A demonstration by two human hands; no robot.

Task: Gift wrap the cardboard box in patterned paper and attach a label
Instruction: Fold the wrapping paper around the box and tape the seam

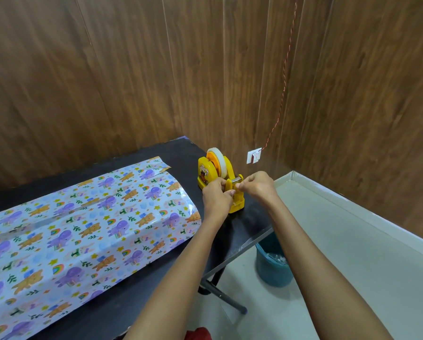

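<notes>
even soft light, wide-angle edge warp

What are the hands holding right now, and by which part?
Both grip the yellow tape dispenser at its front cutter end: left hand on the upright, right hand pinching beside the metal bar.

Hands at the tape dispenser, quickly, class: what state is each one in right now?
Left hand: closed, gripping the front of the yellow tape dispenser.
Right hand: fingertips pinched beside it; whether its grip holds anything cannot be told.
</notes>
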